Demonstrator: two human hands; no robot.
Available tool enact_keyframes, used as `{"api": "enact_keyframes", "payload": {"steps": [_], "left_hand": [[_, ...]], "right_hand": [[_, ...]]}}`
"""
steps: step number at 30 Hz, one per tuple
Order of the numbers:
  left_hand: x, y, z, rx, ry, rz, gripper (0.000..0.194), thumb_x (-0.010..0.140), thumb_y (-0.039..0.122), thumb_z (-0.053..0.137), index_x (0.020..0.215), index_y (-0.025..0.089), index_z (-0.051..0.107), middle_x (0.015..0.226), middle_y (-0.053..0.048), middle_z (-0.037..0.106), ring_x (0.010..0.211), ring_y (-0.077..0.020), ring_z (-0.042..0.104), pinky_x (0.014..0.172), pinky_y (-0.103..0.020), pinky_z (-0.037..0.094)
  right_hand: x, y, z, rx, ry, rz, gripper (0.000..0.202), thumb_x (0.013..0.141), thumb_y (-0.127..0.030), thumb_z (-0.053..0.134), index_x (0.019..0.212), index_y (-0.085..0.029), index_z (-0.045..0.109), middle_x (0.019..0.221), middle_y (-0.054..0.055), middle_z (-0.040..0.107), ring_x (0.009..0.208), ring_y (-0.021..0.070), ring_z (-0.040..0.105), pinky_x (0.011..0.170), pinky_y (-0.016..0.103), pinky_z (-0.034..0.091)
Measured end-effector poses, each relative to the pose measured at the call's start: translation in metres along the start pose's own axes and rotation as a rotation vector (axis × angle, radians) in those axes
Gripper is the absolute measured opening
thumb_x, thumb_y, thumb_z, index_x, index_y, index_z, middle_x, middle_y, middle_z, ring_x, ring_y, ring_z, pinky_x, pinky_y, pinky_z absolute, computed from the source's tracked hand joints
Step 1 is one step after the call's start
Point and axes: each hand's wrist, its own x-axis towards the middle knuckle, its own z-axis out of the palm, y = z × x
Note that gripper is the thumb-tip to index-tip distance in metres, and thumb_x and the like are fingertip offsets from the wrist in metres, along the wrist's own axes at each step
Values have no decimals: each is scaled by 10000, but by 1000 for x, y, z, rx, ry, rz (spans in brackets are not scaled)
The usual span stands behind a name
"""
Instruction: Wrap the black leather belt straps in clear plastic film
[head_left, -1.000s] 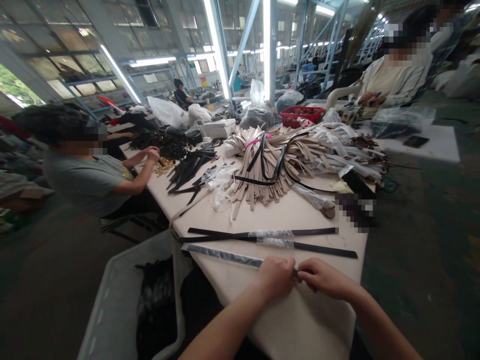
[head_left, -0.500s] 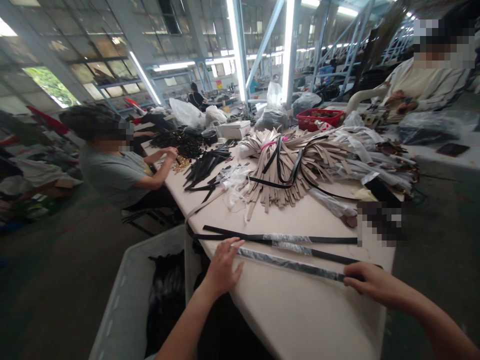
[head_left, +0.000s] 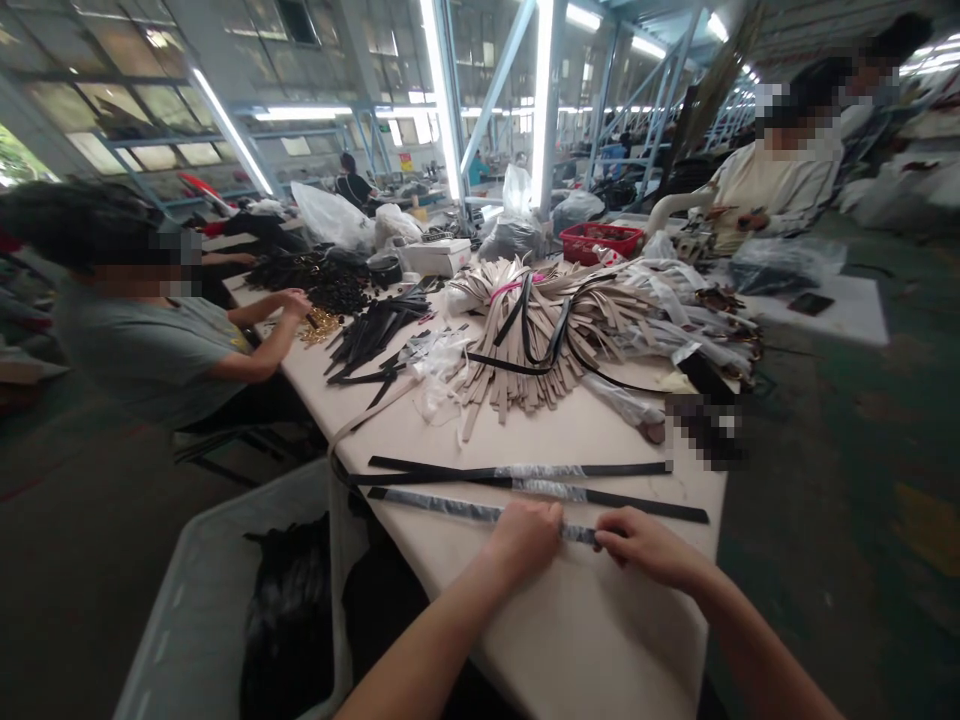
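A black strap in clear plastic (head_left: 457,508) lies slantwise near the table's front edge, its black left tip bare. My left hand (head_left: 527,538) is closed on it right of its middle. At its right end, the fingers of my right hand (head_left: 626,538) pinch the strap. A short wrapped piece shows between my hands. Just beyond lie two more black straps (head_left: 637,503), crossing at the left, each with a band of clear plastic around part of it.
Beige straps (head_left: 517,370) are heaped mid-table, with black strips (head_left: 382,330) to their left. A red basket (head_left: 600,243) stands behind. A white bin (head_left: 180,600) is at lower left. A person (head_left: 165,320) sits left; another person (head_left: 780,180) is at back right.
My left hand has slid right along the wrapped strap and closed on it, uncovering its left end. My hands are now close together. The whole view has shifted.
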Motion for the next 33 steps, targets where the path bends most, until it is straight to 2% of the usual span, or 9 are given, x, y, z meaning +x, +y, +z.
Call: {"api": "enact_keyframes", "payload": {"steps": [6,10,13,16,18,21,27,30,33], "left_hand": [[8,33,-2,-77,-8,-5,172,863,267,585,1008,177,564,928,-99,693,831,-260,673,728,-355,521],[-13,37,-14,-171,147,125,398,872,337,600,1237,206,511,1190,-114,635,1095,-263,585,952,-395,468],[-57,-8,-21,-202,445,-42,385,894,341,571,1258,228,518,1251,-104,608,1203,-266,514,1077,-430,376],[-107,-85,-22,-167,767,-628,219,921,300,501,1091,192,587,1080,-127,643,1086,-288,571,996,-442,435],[-129,-132,-20,-172,771,-864,248,895,374,543,1040,183,605,1010,-121,645,1000,-304,605,918,-438,472],[-138,-172,-15,-240,654,-910,327,820,475,637,968,184,634,970,-98,644,930,-286,635,859,-391,495],[-132,-181,-10,-350,564,-910,313,680,401,762,864,178,640,896,-76,649,870,-256,645,807,-354,491],[-137,-181,-11,-588,616,-839,298,662,406,758,784,180,608,779,-41,646,772,-233,642,728,-335,493],[-152,-180,-19,-936,663,-728,340,664,444,764,793,177,598,731,-8,639,691,-192,621,616,-283,478]], "right_hand": [[11,-10,16,-66,64,-64,303,909,-309,484,682,-166,624,626,8,633,613,150,561,635,256,400],[4,3,0,-161,21,-26,301,909,-330,482,711,-175,647,665,23,664,651,179,600,644,273,415],[-9,22,-20,-331,143,44,210,872,-346,550,833,-197,692,846,67,720,802,243,647,730,318,440],[-11,20,-19,-450,409,43,216,853,-321,588,1002,-194,681,1041,123,700,993,300,622,893,385,433],[1,-3,4,-438,483,-65,229,873,-295,577,1058,-187,659,1109,132,672,1070,298,588,969,397,408],[39,-61,62,-339,367,-275,215,904,-238,547,1092,-193,640,1129,110,654,1085,264,573,988,368,409],[123,-156,162,-457,285,-382,303,896,-189,534,1196,-156,566,1168,139,612,1113,286,510,968,397,392],[146,-179,184,-522,294,-385,342,827,-203,593,1159,-123,576,1158,160,599,1098,311,489,948,421,378],[156,-192,189,-583,309,-385,226,879,-223,520,1063,-128,612,1094,154,613,1040,304,499,910,424,374]]}}
